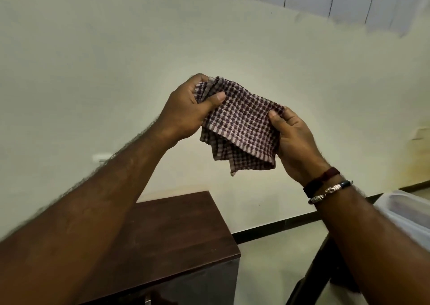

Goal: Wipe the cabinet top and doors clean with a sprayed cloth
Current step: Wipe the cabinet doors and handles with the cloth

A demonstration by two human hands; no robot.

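While both hands point(242, 128) clutch checked cloth point(242, 128), dark cabinet point(186, 230) below, perhaps table point(321, 270) right.

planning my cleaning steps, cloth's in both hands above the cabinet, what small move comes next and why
Probably bring the checked cloth down onto the dark wooden cabinet top: both the left hand and right hand hold it bunched in the air, off the surface.

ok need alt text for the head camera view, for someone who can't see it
Two bare hands hold a checked cloth up in front of a pale wall, the left hand bunching one corner and the right hand gripping the opposite edge. Below them stands a dark wooden cabinet; bracelets circle the right wrist.
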